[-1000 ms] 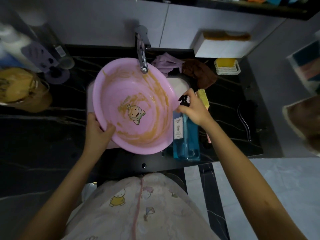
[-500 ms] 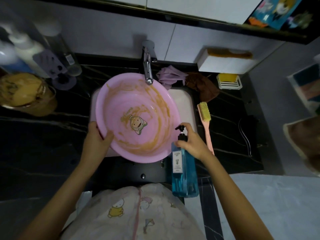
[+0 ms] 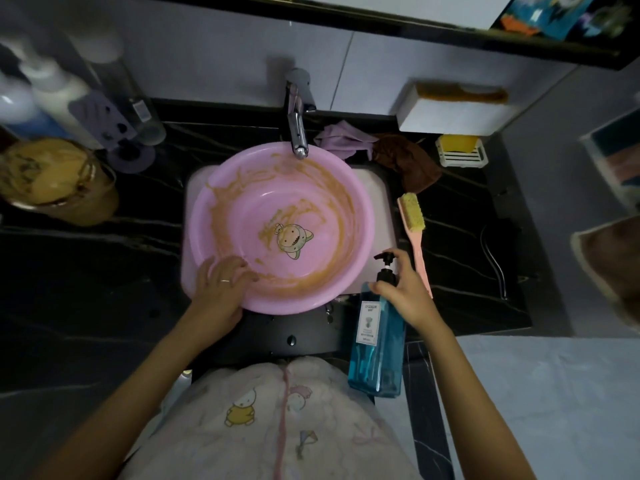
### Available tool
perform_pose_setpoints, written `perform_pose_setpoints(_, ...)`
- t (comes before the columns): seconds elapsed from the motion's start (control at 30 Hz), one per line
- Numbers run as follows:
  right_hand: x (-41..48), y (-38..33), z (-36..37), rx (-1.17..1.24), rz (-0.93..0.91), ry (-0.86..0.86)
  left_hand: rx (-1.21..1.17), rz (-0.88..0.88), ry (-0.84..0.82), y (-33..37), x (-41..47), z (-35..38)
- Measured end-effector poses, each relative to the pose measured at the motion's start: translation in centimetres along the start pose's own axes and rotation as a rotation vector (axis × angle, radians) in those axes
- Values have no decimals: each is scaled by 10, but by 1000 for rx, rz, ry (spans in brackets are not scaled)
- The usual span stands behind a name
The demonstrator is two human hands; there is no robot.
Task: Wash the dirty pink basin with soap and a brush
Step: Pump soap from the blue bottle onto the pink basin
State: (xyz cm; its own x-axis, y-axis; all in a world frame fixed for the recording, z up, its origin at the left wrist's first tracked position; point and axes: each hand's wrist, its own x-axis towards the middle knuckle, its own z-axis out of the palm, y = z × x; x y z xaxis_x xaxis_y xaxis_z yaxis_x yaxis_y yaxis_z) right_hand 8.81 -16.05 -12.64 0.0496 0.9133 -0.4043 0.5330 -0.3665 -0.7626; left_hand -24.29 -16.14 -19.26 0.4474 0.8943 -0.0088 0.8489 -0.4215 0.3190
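Note:
The pink basin (image 3: 304,188) sits in the white sink under the tap, smeared inside with orange-brown dirt around a cartoon figure. My left hand (image 3: 221,289) grips its near left rim, fingers inside the basin. A blue soap bottle (image 3: 375,344) with a black pump is held just off the basin's near right edge. My right hand (image 3: 407,289) is closed around the bottle's neck, below the pump head. A pink-handled brush (image 3: 414,225) with yellow bristles lies on the counter right of the sink, beside my right hand.
The chrome tap (image 3: 297,129) overhangs the basin's far rim. Purple and brown cloths (image 3: 398,154) lie behind the sink, next to a soap dish (image 3: 460,150). Bottles and an orange-filled container (image 3: 52,178) stand at the left on the black counter (image 3: 86,271).
The soap bottle has come off the counter and nearer to me. The basin now lies flatter in the sink, and my left hand's fingers have slid over the rim into it.

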Motion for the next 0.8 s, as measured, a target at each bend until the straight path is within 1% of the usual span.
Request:
perform_pose_setpoints(0.1,-4,-2,-3,-7,-20,21,4,147,43,-3,4,4)
perform_pose_setpoints(0.2,-9,-7,-7,-22,-52,44,-2,250,194,-2,3,-1)
perform_pose_setpoints(0.3,-17,-14,-12,22,-72,34,24,372,324,5,12,-12)
perform_pose_setpoints(0.37,-25,-20,-14,56,-100,48,-15,391,402,9,21,-25)
perform_pose_setpoints(0.5,-40,-41,-28,133,-210,137,-95,326,542,14,39,-64)
perform_pose_setpoints(0.57,-47,-52,-38,171,-280,176,-119,262,591,21,47,-83)
perform_pose_setpoints(0.63,-48,-62,-47,169,-328,197,-142,141,665,31,56,-103)
perform_pose_setpoints(0.7,-49,-72,-53,134,-365,211,-197,-21,746,41,63,-121)
perform_pose_setpoints(0.8,-45,-79,-61,91,-396,222,-337,-271,836,43,76,-138)
